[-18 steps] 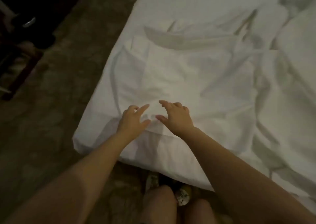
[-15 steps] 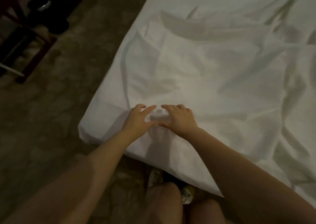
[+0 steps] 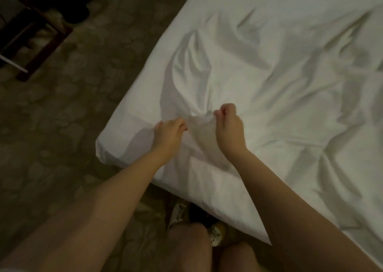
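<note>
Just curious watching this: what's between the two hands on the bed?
A raised bunch of the white sheet, gripped by the left hand and the right hand; the head view shows nothing else there.

The white bed sheet (image 3: 259, 97) lies spread over the mattress, rumpled all across. Near the bed's corner a small bunch of its cloth is gathered and raised off the surface, pinched on one side by the left hand (image 3: 169, 134) and on the other by the right hand (image 3: 228, 126). Long creases fan out from this bunch, up and away across the bed. At the corner the sheet wraps down over the mattress edge and lies smoother there.
</note>
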`<state>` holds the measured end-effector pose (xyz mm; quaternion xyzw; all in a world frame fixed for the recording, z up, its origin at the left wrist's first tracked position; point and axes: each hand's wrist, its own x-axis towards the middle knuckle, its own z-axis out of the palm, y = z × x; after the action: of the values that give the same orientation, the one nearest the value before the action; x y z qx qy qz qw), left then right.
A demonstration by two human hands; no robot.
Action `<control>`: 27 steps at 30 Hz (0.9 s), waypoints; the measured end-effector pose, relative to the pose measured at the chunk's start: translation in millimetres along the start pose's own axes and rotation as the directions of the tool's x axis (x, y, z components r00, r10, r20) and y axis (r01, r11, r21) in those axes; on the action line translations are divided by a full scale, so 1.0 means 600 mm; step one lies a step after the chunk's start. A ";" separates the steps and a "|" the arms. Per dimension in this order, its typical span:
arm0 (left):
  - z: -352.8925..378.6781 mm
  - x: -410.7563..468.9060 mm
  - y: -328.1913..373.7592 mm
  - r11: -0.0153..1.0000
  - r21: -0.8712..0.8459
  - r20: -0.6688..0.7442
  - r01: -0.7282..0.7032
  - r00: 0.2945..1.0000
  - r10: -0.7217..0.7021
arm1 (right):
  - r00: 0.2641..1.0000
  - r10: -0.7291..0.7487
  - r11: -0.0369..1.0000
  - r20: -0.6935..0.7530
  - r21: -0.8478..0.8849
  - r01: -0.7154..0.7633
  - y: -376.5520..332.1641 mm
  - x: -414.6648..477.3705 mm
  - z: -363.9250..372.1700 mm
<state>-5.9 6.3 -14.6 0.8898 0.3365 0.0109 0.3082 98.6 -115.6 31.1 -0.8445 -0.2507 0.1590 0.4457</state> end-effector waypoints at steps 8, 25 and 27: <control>-0.190 -0.055 0.356 0.784 -0.557 -0.104 -0.273 0.960 0.260 | 0.995 -0.076 0.927 -0.059 0.364 0.093 -0.278 -0.022 -0.291; -0.397 -0.091 0.585 0.559 -0.619 0.154 -0.552 0.612 0.776 | 0.947 -0.136 0.990 -0.291 -0.088 0.115 -0.360 -0.130 -0.488; -0.406 -0.075 0.557 0.550 -0.726 0.205 -0.414 0.633 0.747 | 0.904 -0.113 0.994 -0.413 -0.046 0.103 -0.370 -0.122 -0.473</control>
<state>102.0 -84.1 376.8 0.7677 -0.1050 -0.0018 0.6321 115.8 -242.1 376.0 -0.8489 -0.1986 -0.0518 0.4872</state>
